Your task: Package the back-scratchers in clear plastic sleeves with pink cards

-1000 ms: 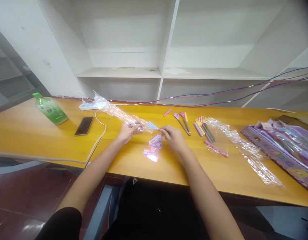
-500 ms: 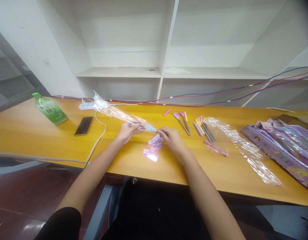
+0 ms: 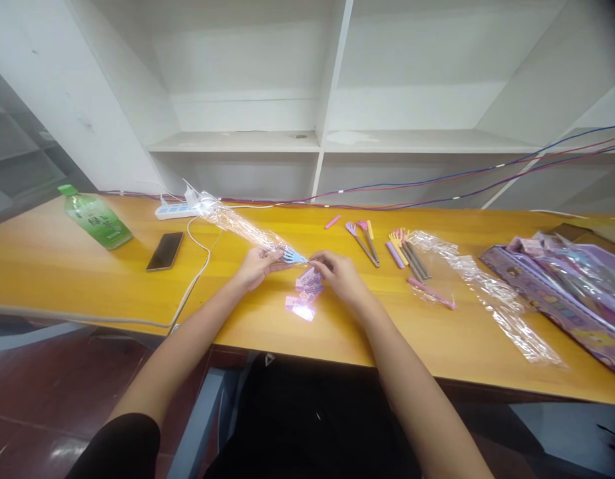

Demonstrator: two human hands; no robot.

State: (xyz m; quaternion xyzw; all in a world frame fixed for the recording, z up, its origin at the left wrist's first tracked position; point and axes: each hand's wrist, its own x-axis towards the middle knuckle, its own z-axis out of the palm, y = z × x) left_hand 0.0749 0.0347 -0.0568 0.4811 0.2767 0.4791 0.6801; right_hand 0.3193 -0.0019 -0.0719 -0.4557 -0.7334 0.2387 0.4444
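My left hand (image 3: 257,267) is closed on the near end of a long clear plastic sleeve (image 3: 245,227), which stretches away to the upper left as far as the power strip. At that end shows the light blue claw-shaped head of a back scratcher (image 3: 294,257), its tips by my left fingers. My right hand (image 3: 339,271) pinches the narrow neck end of this blue head; the rest of the scratcher is not visible. Just below, small pink and purple printed cards (image 3: 307,285) lie on the table between my hands.
Several back scratchers with grey handles (image 3: 416,259) and a pink one in wrap (image 3: 431,294) lie right. Beyond are empty clear sleeves (image 3: 507,313) and a purple printed bag (image 3: 532,289). At left: green bottle (image 3: 98,219), phone (image 3: 165,251), power strip (image 3: 175,211), white cable (image 3: 195,283).
The blue claw head has shifted slightly left and down, closer to my left fingers, and its prongs show more clearly. Plastic that stuck up above my left hand now lies lower.
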